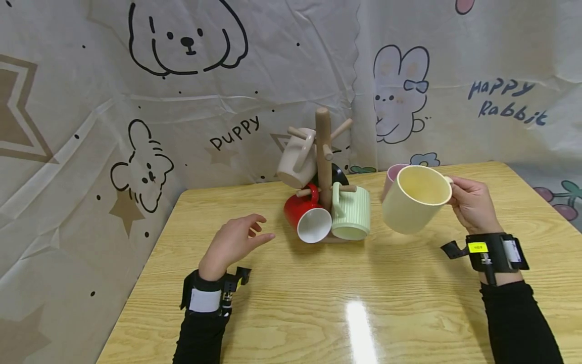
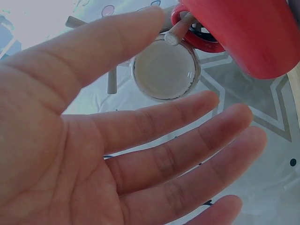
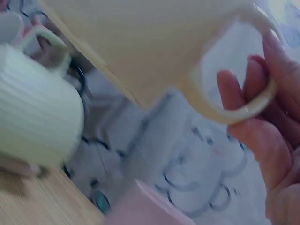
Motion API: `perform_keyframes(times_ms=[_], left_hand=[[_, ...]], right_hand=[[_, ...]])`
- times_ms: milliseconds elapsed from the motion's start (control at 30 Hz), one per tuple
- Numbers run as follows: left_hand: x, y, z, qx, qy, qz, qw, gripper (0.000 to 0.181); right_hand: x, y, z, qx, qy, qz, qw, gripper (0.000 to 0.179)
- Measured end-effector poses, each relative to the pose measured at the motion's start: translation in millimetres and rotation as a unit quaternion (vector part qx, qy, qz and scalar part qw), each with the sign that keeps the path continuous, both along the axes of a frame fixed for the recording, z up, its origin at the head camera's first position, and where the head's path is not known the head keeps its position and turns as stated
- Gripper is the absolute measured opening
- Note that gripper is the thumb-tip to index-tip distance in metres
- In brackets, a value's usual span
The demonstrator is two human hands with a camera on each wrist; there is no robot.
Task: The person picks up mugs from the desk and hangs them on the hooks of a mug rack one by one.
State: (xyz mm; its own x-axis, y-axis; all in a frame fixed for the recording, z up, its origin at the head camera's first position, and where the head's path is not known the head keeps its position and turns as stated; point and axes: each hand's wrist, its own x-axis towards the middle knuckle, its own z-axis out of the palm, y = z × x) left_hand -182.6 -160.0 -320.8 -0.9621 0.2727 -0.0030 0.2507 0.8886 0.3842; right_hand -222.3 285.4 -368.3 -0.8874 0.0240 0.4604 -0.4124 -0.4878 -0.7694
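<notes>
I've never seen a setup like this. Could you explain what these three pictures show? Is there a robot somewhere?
No robot here: these are a person's two bare hands, with a black strap round each wrist. The widest picture comes from a camera worn on the head, looking forward and down. The other two come from cameras worn on the wrists, one watching each hand.

On the wooden table stands a mug rack. A white mug, a red mug and a light green mug hang from its pegs. The right hand holds a pale yellow mug by its handle; a pink cup is partly hidden behind it. The left hand holds nothing.
</notes>
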Motion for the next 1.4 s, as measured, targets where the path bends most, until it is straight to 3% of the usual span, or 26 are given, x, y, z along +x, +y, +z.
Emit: perform_keyframes(times_ms=[267,433,667,767,933,1033,1133,1300,1400], left_hand=[[0.7,-0.8,1.1,0.001,0.0,0.0,1.0,0.047],[0.6,-1.6,1.0,0.0,-0.001,-0.001,1.0,0.047],[0.2,-1.2,2.3,-0.003,0.001,-0.009,1.0,0.046],[0.1,-0.2,2.5,0.001,0.002,-0.011,0.9999,0.046],[1.1,1.4,2.4,0.003,0.007,-0.014,0.9999,0.046],[2.3,1.7,2.9,0.006,0.012,-0.015,0.9998,0.045],[3.9,1.9,4.2,0.01,0.02,-0.019,0.9996,0.044],[6.4,3.4,5.9,0.026,0.037,-0.038,0.9982,0.038],[8.2,4.6,6.5,0.053,0.047,-0.04,0.9967,0.033]], right_hand=[[13.0,-45,19.5,0.032,-0.01,-0.01,0.9994,0.019],[25.2,-75,25.2,0.079,-0.004,-0.03,0.9964,0.022],[35.6,-110,27.9,0.145,-0.018,-0.012,0.9892,0.024],[37.6,-120,29.0,0.216,-0.014,-0.034,0.9758,0.021],[45.1,-134,27.3,0.348,0.025,-0.105,0.9311,0.016],[50.1,-139,26.0,0.382,0.036,-0.113,0.9165,0.015],[53.2,-142,27.4,0.395,0.002,-0.084,0.9148,0.019],[54.9,-141,30.7,0.38,-0.11,0.022,0.918,0.03],[55.7,-140,32.1,0.362,-0.142,0.053,0.9196,0.034]])
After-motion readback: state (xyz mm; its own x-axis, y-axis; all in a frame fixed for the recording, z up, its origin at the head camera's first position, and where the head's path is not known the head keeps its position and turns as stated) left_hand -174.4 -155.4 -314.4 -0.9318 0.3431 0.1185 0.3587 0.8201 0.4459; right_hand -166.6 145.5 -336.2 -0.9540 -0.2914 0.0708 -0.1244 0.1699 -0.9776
